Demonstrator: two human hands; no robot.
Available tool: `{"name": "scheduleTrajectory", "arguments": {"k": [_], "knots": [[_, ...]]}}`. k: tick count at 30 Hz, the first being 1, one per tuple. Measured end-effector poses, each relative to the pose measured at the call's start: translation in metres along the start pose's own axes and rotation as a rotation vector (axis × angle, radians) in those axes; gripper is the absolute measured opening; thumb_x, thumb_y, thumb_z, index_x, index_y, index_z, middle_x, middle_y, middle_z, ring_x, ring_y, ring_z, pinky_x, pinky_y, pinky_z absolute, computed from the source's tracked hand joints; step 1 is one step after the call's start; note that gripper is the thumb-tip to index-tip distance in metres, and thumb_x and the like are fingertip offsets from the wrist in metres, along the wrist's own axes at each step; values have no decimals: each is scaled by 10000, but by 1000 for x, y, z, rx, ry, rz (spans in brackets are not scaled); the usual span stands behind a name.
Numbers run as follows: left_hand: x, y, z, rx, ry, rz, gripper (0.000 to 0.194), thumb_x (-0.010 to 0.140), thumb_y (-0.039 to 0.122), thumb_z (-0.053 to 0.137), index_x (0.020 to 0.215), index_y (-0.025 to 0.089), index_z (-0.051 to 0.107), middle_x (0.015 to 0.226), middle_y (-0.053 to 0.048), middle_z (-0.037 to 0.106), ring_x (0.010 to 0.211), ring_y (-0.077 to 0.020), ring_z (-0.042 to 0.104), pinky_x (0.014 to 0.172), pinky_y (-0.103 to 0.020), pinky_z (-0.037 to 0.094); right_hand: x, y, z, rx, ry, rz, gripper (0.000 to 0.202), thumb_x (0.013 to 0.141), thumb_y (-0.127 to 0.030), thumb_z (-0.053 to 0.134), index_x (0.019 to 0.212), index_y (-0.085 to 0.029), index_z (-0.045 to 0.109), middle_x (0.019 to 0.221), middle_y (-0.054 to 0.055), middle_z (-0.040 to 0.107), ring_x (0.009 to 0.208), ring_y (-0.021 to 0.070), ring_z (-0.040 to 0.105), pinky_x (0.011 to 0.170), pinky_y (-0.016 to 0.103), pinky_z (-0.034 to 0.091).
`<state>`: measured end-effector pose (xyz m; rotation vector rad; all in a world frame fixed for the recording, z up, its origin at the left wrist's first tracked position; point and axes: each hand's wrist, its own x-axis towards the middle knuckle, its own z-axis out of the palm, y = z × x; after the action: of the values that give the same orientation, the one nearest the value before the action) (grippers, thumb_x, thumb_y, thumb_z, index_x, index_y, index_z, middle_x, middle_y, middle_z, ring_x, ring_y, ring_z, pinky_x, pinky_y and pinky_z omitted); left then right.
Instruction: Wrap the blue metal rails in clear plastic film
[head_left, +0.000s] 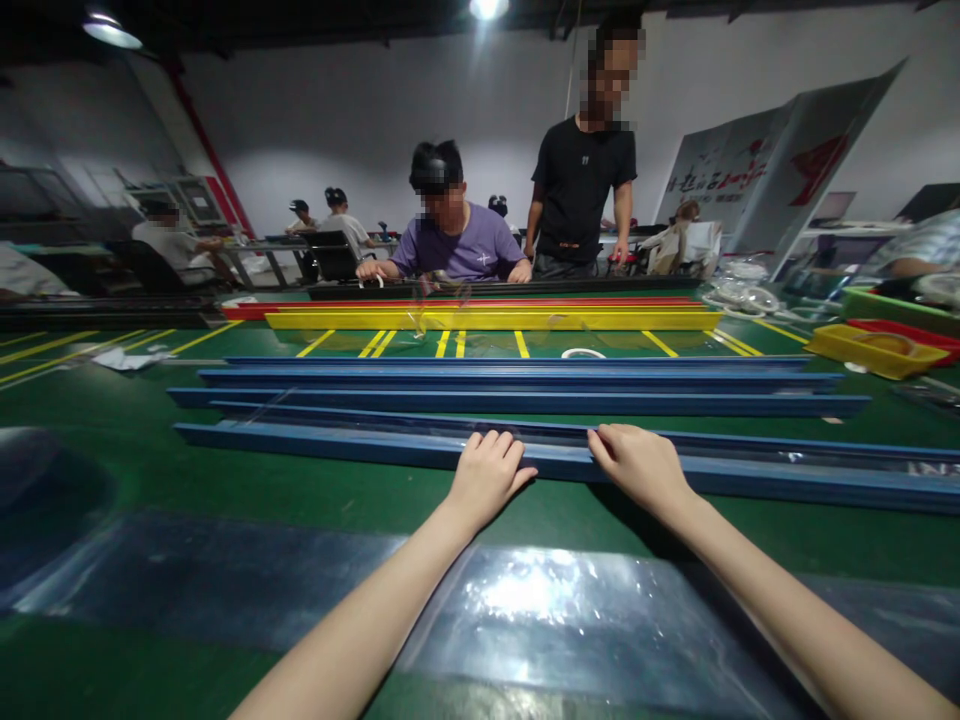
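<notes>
A long blue U-shaped channel (pixel 337 440) lies across the table in front of me, running beyond the right edge of the view. My left hand (pixel 486 477) curls its fingers over the channel's near wall, with the thumb along the outside. To its right, my right hand (pixel 641 467) also grips the channel, its fingertips bent down over the wall. Part of the fingers is hidden inside the channel. Below my forearms, a strip of clear plastic film (pixel 540 610) lies flat and reflects the light.
Behind it lie several more blue channels (pixel 525 402), then yellow (pixel 487 321) and red ones. A yellow tray (pixel 874 350) and clear wrapping (pixel 742 285) are at right. Across the table a person in purple (pixel 472 240) sits, and another in black (pixel 585 185) stands.
</notes>
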<state>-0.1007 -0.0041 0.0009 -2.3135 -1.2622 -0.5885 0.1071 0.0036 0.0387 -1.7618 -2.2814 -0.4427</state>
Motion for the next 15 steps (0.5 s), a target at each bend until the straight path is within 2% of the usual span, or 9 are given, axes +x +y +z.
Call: {"name": "scheduleTrajectory", "arguments": {"k": [4, 12, 15], "knots": [[0, -1, 1, 0, 3, 2, 270, 797, 437, 474, 785, 170, 511, 765, -27, 549, 736, -183, 478, 629, -304, 302, 3, 2, 9, 19, 20, 32, 393, 854, -348, 285, 595, -185, 532, 680, 29, 640, 626, 138, 574, 478, 244, 195], [1, 0, 2, -10, -4, 9, 281, 807, 441, 453, 806, 167, 515, 769, -31, 548, 735, -182, 476, 630, -306, 304, 2, 8, 17, 115, 35, 4, 372, 848, -340, 296, 577, -193, 506, 658, 19, 636, 589, 136, 562, 488, 238, 234], [1, 0, 2, -2, -10, 8, 285, 805, 446, 454, 798, 168, 513, 767, -29, 544, 733, -183, 474, 628, -305, 301, 0, 12, 19, 150, 90, -12, 366, 846, -341, 297, 554, -196, 465, 607, 20, 603, 576, 138, 550, 496, 238, 260]]}}
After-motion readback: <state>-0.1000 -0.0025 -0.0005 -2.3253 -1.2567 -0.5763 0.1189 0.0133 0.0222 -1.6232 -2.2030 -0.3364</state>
